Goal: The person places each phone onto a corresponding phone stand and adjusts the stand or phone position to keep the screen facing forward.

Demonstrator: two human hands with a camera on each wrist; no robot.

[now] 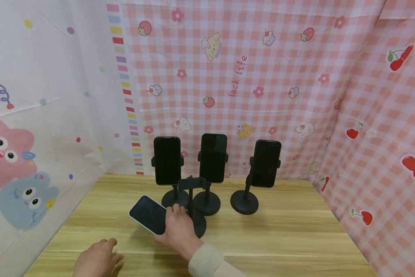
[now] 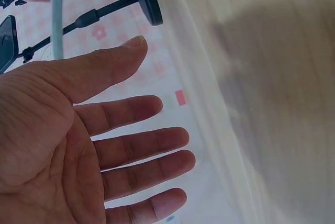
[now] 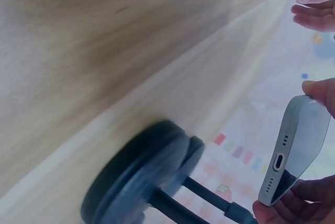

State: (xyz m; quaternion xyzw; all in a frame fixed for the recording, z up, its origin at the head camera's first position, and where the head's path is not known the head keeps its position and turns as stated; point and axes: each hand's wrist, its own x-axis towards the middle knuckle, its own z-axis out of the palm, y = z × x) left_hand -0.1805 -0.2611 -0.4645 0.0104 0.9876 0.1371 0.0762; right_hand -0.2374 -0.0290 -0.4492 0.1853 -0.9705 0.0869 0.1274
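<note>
a dark-screened, pale-edged phone [image 1: 148,214] tilts above the table, beside an empty stand [image 1: 193,200].

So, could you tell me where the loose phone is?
In the head view, the right hand holds the loose phone left of centre, just before the empty stand.

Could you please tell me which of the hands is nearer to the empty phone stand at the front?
Right. The right hand, holding a phone, is right beside the empty stand, by its base. The left hand lies open on the table, well off to the left.
</note>
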